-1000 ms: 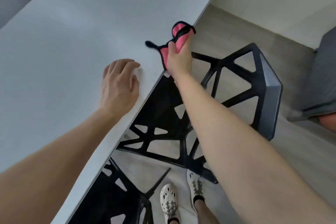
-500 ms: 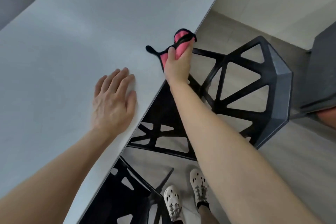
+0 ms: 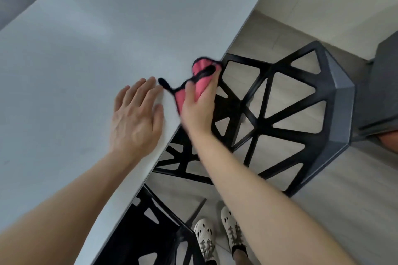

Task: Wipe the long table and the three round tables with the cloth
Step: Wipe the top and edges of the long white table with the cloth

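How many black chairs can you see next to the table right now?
2. One black chair stands beside the long table's edge, past the right hand. A second chair shows at the bottom, partly tucked under the table. Others may be hidden beneath the tabletop.

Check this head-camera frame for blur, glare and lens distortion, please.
Head view: motion blur smears the right hand and the pink cloth it grips at the edge of the long table; the left hand, flat on that table, is sharper; lighting is soft and even, with no hard glare; the wide-angle lens stretches the forearms toward the bottom corners.
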A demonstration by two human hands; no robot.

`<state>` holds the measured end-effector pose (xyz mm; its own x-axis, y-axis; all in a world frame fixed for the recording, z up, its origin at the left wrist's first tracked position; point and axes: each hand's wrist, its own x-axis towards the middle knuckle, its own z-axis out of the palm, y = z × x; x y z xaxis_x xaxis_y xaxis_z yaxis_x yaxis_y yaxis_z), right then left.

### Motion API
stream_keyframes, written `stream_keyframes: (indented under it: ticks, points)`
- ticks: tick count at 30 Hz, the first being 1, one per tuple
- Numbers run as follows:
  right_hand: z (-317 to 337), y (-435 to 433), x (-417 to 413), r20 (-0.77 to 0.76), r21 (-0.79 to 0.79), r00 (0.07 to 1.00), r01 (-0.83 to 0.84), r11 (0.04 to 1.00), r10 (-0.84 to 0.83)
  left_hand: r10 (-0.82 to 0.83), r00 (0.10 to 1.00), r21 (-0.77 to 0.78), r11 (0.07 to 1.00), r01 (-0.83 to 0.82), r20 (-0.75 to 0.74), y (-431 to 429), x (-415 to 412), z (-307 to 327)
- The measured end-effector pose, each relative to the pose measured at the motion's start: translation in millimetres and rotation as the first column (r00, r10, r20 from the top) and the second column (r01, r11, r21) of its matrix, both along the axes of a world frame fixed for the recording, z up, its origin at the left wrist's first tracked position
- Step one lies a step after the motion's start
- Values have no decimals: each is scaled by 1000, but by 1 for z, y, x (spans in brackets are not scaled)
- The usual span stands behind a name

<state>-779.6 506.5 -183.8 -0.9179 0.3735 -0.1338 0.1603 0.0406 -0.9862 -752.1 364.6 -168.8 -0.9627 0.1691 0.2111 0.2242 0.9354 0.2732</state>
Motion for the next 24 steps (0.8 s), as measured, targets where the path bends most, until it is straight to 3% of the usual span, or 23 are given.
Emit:
stream_keyframes:
  ticks: [3, 8, 10, 12, 15, 17, 20, 24]
  points:
    - [-7, -21, 60, -76, 14, 986, -147, 989, 147, 5, 1000, 21, 1000, -5, 6, 1, 0, 1]
    - [-11, 49, -69, 36, 127, 999, -31, 991, 26, -4, 1000, 13, 1000, 4, 4, 0, 0, 1]
    - [-4, 51, -79, 75, 103, 997, 11, 995, -19, -3, 1000, 15, 1000, 3, -3, 1, -2, 1]
    - [3, 20, -33, 2, 18, 1000, 16, 1000, -16, -5, 1000, 26, 1000, 5, -12, 1, -2, 2]
    - [-1, -28, 77, -73, -8, 988, -135, 991, 134, -7, 1000, 63, 998, 8, -19, -1, 0, 2]
    - [-1, -27, 104, -80, 13, 968, -239, 971, 239, -16, 999, 69, 997, 18, -36, -3, 2, 2]
    - [-1, 12, 43, -3, 92, 967, -254, 963, 255, -52, 998, 21, 998, 53, -47, -7, 2, 6]
    - [6, 47, -43, 83, 106, 992, -107, 989, 98, -102, 995, -43, 994, 102, -5, -26, 35, 17]
